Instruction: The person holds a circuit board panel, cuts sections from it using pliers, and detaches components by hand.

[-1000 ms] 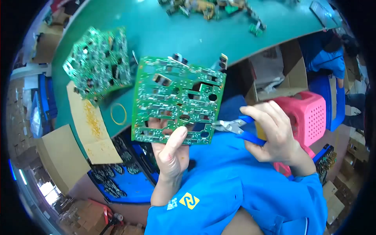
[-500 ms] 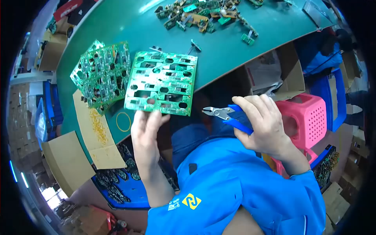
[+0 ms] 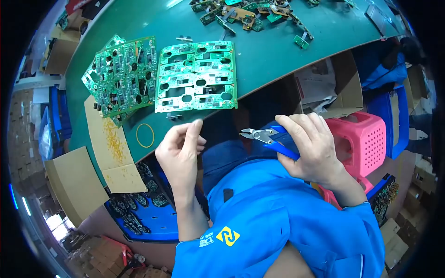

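Observation:
My right hand (image 3: 311,143) is closed round the blue handles of side cutters (image 3: 262,135), whose jaws point left over my lap. A tiny yellowish speck shows at the jaw tips. My left hand (image 3: 181,150) is raised below the table edge, thumb and index tips together in a pinch; whatever may be between them is too small to make out. Just above it, a green circuit board panel (image 3: 194,76) with cut-out openings lies at the table's edge, apart from the fingers. Left of that panel is a stack of similar circuit boards (image 3: 125,76).
Small boards (image 3: 250,14) are piled at the back of the green table (image 3: 269,60). Yellow bits lie on a cardboard flap (image 3: 113,157) beside a rubber band (image 3: 145,135). A pink stool (image 3: 366,139) stands right; a blue tray (image 3: 157,222) holds dark parts lower left.
My left hand has let go of the panel and drawn back, its fingers now pinched. The panel lies farther up on the table. My right hand keeps the side cutters in nearly the same place.

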Demonstrator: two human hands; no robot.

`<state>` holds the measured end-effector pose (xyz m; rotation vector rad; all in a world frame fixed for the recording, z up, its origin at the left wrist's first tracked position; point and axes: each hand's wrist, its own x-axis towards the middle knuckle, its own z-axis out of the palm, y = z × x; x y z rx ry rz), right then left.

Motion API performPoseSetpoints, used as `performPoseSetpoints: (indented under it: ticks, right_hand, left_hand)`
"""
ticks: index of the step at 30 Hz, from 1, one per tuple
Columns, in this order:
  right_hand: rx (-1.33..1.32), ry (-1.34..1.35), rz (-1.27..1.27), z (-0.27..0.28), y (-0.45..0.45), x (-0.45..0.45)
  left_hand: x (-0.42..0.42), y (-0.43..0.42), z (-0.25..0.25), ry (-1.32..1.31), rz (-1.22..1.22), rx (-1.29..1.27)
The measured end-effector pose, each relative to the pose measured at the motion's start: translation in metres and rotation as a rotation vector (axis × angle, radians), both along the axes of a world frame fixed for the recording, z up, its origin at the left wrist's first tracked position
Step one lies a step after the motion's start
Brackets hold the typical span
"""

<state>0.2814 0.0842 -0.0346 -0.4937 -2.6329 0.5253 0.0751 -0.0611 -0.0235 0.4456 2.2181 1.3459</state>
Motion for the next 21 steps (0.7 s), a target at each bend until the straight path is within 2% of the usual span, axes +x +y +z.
performPoseSetpoints:
  ticks: [2, 3, 5, 11, 15, 16, 20, 21]
  right_hand:
    - [-0.004, -0.017, 0.008, -0.002, -0.001, 0.0]
    - [0.0, -0.027, 0.022, -0.003, -0.002, 0.0]
    - [0.014, -0.035, 0.057, -0.006, -0.003, -0.004]
    - [0.135, -0.091, 0.104, -0.007, -0.001, -0.003]
    - [0.138, -0.068, 0.167, -0.009, 0.004, 0.004]
    - [0.142, -0.067, 0.167, -0.008, 0.007, 0.002]
    - [-0.72, 0.023, 0.047, -0.007, 0.022, -0.015]
    - [-0.717, 0.025, 0.046, -0.006, 0.026, -0.022]
  left_hand:
    - [0.019, -0.002, 0.003, -0.133, 0.019, 0.245]
    - [0.027, -0.002, 0.0, -0.139, 0.03, 0.235]
    - [0.036, -0.004, -0.005, -0.405, -0.09, 0.299]
    - [0.036, -0.012, -0.039, -0.424, -0.168, 0.357]
    - [0.019, -0.017, -0.064, -0.806, -0.032, 0.316]
    - [0.019, -0.016, -0.065, -0.805, -0.034, 0.32]
    - [0.03, -0.004, -0.07, -0.412, -0.102, 0.254]
    - [0.034, 0.0, -0.072, -0.314, -0.119, 0.237]
